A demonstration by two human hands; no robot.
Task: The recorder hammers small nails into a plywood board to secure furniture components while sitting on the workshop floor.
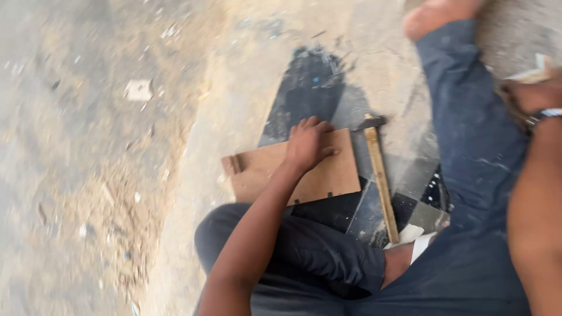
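Dusty, gritty concrete floor fills the frame's left. At centre, your left hand presses flat, fingers spread, on a thin brown rectangular board lying over a dark sheet. Just right lies a wooden-handled hammer. Your right hand, at the upper-right edge, is blurred and cropped; its grip cannot be told.

I am seeing my own bare arms with no sleeves, my left hand ringless. My right hand is wearing a wristband. Dusty dark blue trousers are covering both legs, one foot bare.
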